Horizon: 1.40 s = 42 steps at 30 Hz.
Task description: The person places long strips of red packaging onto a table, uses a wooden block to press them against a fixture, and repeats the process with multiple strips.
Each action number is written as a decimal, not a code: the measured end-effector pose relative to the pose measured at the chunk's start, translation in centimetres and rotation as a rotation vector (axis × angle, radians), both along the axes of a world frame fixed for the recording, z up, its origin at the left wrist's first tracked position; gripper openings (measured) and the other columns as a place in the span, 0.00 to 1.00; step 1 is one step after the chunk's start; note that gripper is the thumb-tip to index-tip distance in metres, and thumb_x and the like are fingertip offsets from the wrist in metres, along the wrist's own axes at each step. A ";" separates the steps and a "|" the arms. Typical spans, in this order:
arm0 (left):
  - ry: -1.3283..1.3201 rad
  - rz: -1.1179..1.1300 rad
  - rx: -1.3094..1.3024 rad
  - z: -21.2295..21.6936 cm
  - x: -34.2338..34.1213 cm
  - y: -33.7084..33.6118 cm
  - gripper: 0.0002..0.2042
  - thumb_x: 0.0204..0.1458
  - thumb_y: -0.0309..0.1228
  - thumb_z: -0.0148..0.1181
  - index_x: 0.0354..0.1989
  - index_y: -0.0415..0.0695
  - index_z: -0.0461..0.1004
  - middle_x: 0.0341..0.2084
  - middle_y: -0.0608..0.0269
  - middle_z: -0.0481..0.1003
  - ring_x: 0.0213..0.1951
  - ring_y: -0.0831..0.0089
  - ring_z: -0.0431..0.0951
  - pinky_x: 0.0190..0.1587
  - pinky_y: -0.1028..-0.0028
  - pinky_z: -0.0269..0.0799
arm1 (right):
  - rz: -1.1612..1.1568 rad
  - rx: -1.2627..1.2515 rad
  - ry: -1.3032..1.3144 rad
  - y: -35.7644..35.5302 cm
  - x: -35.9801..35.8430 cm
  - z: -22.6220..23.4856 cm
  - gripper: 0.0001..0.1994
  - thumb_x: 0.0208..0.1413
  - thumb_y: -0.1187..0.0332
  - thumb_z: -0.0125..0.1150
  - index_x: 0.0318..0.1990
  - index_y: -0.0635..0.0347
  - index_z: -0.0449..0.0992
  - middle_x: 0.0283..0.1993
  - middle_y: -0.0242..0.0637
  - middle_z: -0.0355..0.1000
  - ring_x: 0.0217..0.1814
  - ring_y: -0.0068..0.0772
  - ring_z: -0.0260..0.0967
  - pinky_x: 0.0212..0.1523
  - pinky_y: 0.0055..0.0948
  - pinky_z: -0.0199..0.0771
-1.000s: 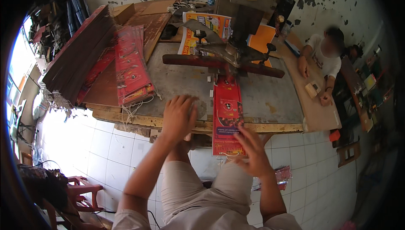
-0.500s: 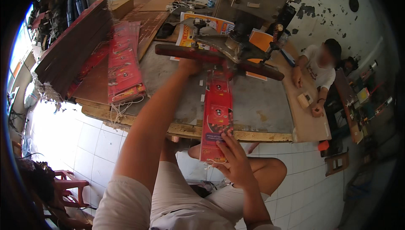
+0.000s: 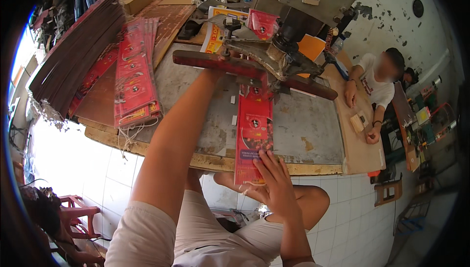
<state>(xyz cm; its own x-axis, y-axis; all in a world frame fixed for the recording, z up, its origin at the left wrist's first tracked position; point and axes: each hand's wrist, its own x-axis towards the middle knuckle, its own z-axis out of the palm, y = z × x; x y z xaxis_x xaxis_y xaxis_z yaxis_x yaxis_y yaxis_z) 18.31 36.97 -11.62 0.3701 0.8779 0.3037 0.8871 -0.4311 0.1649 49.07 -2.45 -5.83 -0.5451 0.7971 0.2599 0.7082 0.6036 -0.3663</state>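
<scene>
A long red printed strip (image 3: 255,130) lies on the grey tabletop (image 3: 308,125), passing under the red crossbar (image 3: 210,60) of a metal press (image 3: 289,46). Its near end, with white strings, overhangs the table's front edge. My right hand (image 3: 277,181) rests on that end, fingers stretched out along its right side. My left hand (image 3: 213,74) reaches under the crossbar to the left of the strip; the bar hides most of its fingers. Beyond the bar, a red printed piece (image 3: 263,23) stands up, and I cannot tell whether it belongs to the strip.
At the left lie a pile of red printed strips (image 3: 137,76) with loose strings and a tall stack of dark-edged sheets (image 3: 81,51). A person (image 3: 377,81) sits at the right behind a small wooden block (image 3: 359,121). A red stool (image 3: 81,215) stands on the tiled floor.
A red printed piece now shows beyond the crossbar, where only posters showed before. My left hand has gone further under the bar. My right hand stays at the strip's near end.
</scene>
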 end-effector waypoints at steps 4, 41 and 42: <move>0.006 0.010 -0.001 -0.3 0.1 1.3 0.22 0.67 0.42 0.57 0.68 0.52 0.77 0.68 0.40 0.73 0.71 0.43 0.72 0.74 0.51 0.66 | -0.007 0.003 -0.036 2.4 -0.6 0.0 0.37 0.67 0.52 0.70 0.78 0.59 0.68 0.86 0.47 0.58 0.90 0.53 0.50 0.85 0.60 0.49; -0.217 -0.081 0.174 3.8 4.4 -36.5 0.25 0.66 0.44 0.67 0.69 0.48 0.80 0.69 0.65 0.79 0.73 0.58 0.73 0.77 0.49 0.62 | -0.023 0.158 0.047 5.7 -1.0 -1.8 0.36 0.60 0.74 0.72 0.77 0.61 0.69 0.84 0.48 0.61 0.88 0.51 0.54 0.84 0.57 0.58; -0.214 -0.083 0.175 3.9 4.4 -36.5 0.25 0.66 0.44 0.67 0.69 0.48 0.80 0.69 0.65 0.79 0.73 0.58 0.73 0.77 0.49 0.62 | -0.024 0.161 0.048 5.7 -1.1 -1.7 0.36 0.60 0.74 0.72 0.77 0.61 0.69 0.84 0.47 0.61 0.88 0.50 0.54 0.84 0.57 0.58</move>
<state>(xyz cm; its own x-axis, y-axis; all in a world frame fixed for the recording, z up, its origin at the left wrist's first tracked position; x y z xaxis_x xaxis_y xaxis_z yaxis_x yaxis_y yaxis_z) 22.69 0.50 -7.74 0.3502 0.7747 0.5265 0.8005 -0.5394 0.2611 48.02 3.24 -7.56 -0.5098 0.7558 0.4109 0.7072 0.6402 -0.3000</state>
